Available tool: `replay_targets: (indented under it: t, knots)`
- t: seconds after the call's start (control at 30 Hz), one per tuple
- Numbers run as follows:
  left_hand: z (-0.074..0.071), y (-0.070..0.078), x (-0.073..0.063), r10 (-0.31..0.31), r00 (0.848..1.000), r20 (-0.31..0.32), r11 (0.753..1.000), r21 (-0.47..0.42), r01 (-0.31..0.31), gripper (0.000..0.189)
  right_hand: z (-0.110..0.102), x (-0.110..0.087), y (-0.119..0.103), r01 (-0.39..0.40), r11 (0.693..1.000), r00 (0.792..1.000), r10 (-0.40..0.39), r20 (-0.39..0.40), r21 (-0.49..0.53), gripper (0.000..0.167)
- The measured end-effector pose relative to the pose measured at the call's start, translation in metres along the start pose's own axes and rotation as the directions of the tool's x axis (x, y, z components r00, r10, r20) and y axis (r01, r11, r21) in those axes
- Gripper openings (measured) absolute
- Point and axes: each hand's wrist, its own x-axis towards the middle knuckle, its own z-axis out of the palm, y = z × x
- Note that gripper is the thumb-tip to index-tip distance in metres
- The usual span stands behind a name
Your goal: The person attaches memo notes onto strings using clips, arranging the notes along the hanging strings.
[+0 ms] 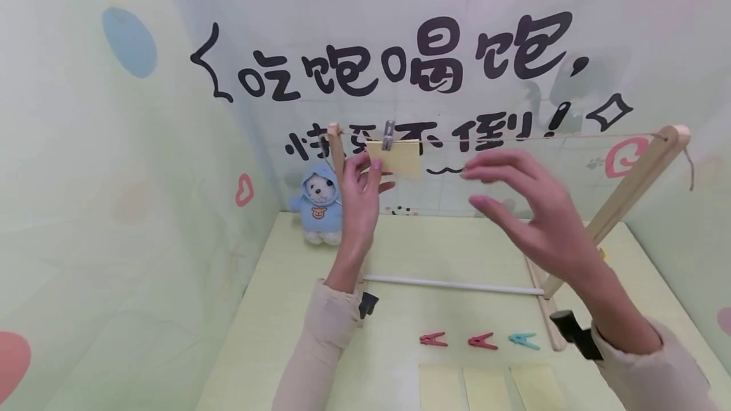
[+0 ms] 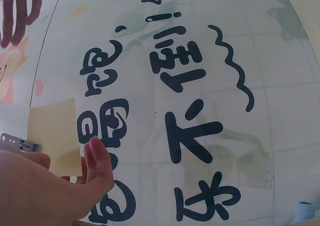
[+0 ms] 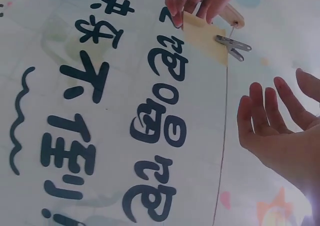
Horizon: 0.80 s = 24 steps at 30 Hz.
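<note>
A yellow paper note [image 1: 402, 158] hangs on a thin string [image 1: 491, 139], held there by a grey clothespin [image 1: 389, 135] at its top edge. My left hand [image 1: 361, 198] pinches the note's left side, thumb in front and fingers behind. In the right wrist view, the clothespin [image 3: 232, 46] bites the note [image 3: 206, 38] and its handles point away from the paper. My right hand [image 1: 531, 214] is raised to the right of the note, just below the string, fingers apart and holding nothing.
A wooden post [image 1: 634, 189] carries the string's right end; another post [image 1: 335, 148] stands at left. A white rod [image 1: 457, 285] joins the frame low down. Red clothespins [image 1: 482, 340], a blue clothespin [image 1: 524, 340] and yellow notes [image 1: 485, 389] lie in front. A plush toy [image 1: 321, 208] sits behind.
</note>
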Motion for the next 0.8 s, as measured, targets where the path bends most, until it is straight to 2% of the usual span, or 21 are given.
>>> replay_targets:
  t: [0.13, 0.23, 0.3, 0.4, 0.47, 0.57, 0.6, 0.63, 0.7, 0.77, 0.8]
  knots:
    - [-0.003, -0.008, -0.004, -0.004, 0.999, 0.040, 1.000, 0.021, 0.003, 0.029, -0.003, -0.037, 0.007, -0.064, 0.998, 0.997, 0.064, 0.035, -0.005, 0.027]
    - [-0.005, -0.015, -0.007, -0.015, 0.998, 0.062, 0.999, 0.042, 0.013, 0.032, -0.006, -0.060, 0.012, -0.133, 0.991, 0.989, 0.135, 0.064, -0.029, 0.042]
    - [-0.008, -0.021, -0.011, -0.037, 0.995, 0.088, 0.997, 0.078, 0.030, 0.035, -0.007, -0.074, 0.016, -0.172, 0.984, 0.981, 0.175, 0.089, -0.039, 0.046]
    - [-0.019, -0.038, -0.025, -0.077, 0.984, 0.163, 0.979, 0.200, 0.044, 0.038, -0.005, -0.092, 0.025, -0.199, 0.979, 0.973, 0.202, 0.113, -0.038, 0.049]
    - [-0.028, -0.058, -0.043, -0.125, 0.967, 0.220, 0.950, 0.307, 0.053, 0.038, -0.003, -0.103, 0.031, -0.213, 0.976, 0.969, 0.217, 0.122, -0.045, 0.049]
    - [-0.045, -0.099, -0.082, -0.189, 0.936, 0.296, 0.894, 0.445, 0.040, 0.036, 0.001, -0.121, 0.038, -0.233, 0.970, 0.964, 0.240, 0.119, -0.064, 0.048]
    - [-0.054, -0.129, -0.097, -0.172, 0.931, 0.321, 0.881, 0.472, 0.000, 0.038, 0.002, -0.126, 0.040, -0.241, 0.968, 0.962, 0.248, 0.116, -0.070, 0.047]
    - [-0.062, -0.147, -0.112, -0.190, 0.926, 0.325, 0.861, 0.508, -0.002, 0.038, 0.003, -0.131, 0.041, -0.250, 0.965, 0.960, 0.257, 0.113, -0.074, 0.047]
    - [-0.078, -0.196, -0.144, -0.191, 0.925, 0.328, 0.827, 0.561, -0.028, 0.039, 0.006, -0.138, 0.044, -0.263, 0.961, 0.957, 0.270, 0.107, -0.082, 0.047]
    - [-0.092, -0.239, -0.173, -0.252, 0.917, 0.310, 0.792, 0.610, 0.011, 0.040, 0.007, -0.143, 0.046, -0.271, 0.959, 0.955, 0.279, 0.099, -0.082, 0.048]
    - [-0.096, -0.249, -0.185, -0.292, 0.912, 0.288, 0.775, 0.631, 0.048, 0.039, 0.008, -0.146, 0.047, -0.272, 0.959, 0.956, 0.279, 0.094, -0.079, 0.050]
